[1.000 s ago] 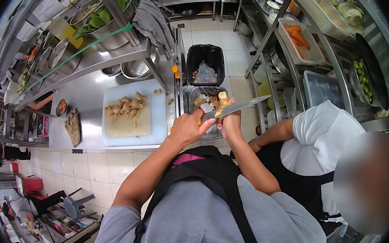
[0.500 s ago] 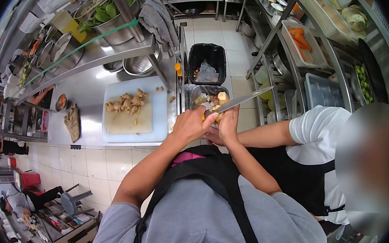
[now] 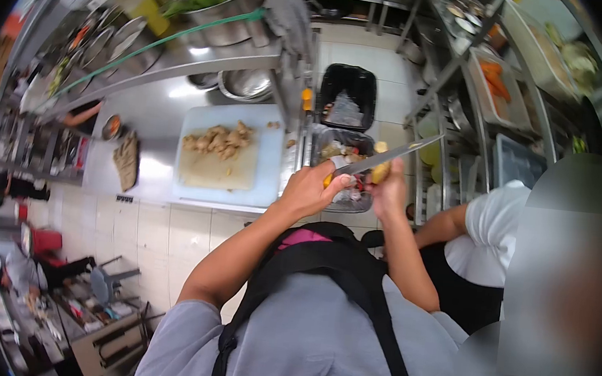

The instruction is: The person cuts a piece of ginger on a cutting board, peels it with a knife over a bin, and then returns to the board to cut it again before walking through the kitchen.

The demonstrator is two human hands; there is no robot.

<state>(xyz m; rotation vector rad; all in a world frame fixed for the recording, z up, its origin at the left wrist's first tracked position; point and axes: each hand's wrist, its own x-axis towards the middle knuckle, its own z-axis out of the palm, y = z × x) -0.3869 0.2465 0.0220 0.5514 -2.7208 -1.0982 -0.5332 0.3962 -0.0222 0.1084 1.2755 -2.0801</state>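
Observation:
My left hand (image 3: 309, 190) is closed around the handle of a large knife (image 3: 385, 158), its blade slanting up and to the right. My right hand (image 3: 389, 191) grips a piece of ginger (image 3: 380, 165), yellowish where its flesh shows, right at the blade. Both hands are over or just beside a bin of scraps (image 3: 348, 206) with a clear liner. To the left, knobbly ginger roots (image 3: 220, 141) lie in a pile on a white cutting board (image 3: 268, 163) atop the steel counter.
A black-lined bin (image 3: 349, 84) stands beyond the scraps. A folded tan cloth (image 3: 126, 162) and a small bowl (image 3: 112, 126) sit on the counter. Shelving with a basket of carrots (image 3: 496, 83) rises at right. A co-worker in a white sleeve (image 3: 489, 224) stands close on my right.
My right hand has moved right, apart from my left hand, with the ginger still in it. The co-worker's forearm has drawn back from beside my hands. The view has shifted slightly.

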